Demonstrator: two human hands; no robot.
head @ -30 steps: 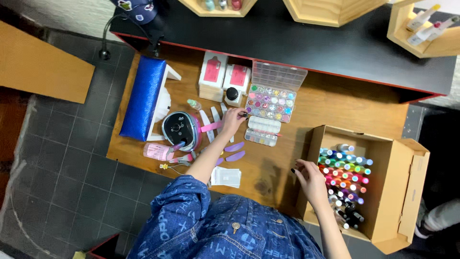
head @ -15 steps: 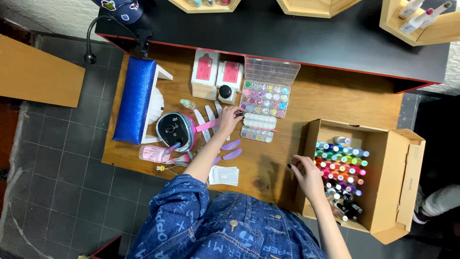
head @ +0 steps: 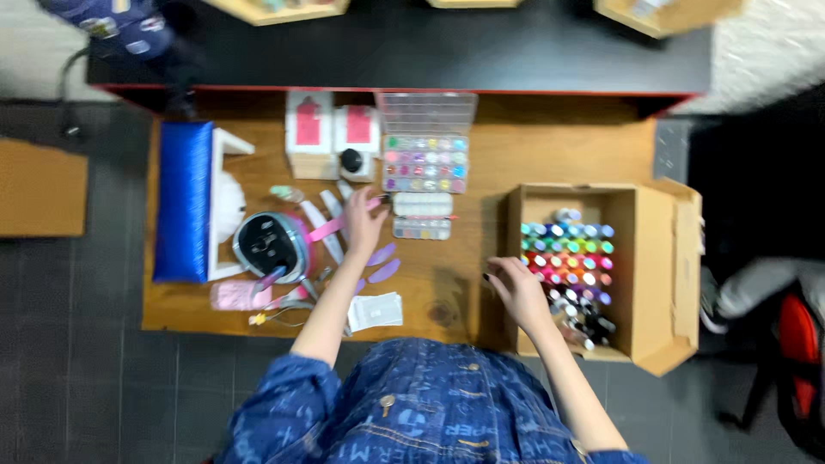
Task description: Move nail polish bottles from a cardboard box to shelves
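Left hand [head: 365, 225] on the desk [head: 481, 163], fingers curled at a pink nail file [head: 331, 228] just left of the small white palette [head: 421, 204]; actual grip can't be told. Right hand [head: 518, 290] at the left wall of the cardboard box [head: 662, 275], fingers loosely bent, holding nothing visible, beside the bottles [head: 567, 258].

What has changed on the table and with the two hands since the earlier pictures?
Little has changed. The right hand has drawn back from the coloured bottles to the near-left wall of the cardboard box, and it holds nothing visible. The left hand stays by the small white tray, on the pink strip. The items on the wooden table lie as before; only the camera view shifted.
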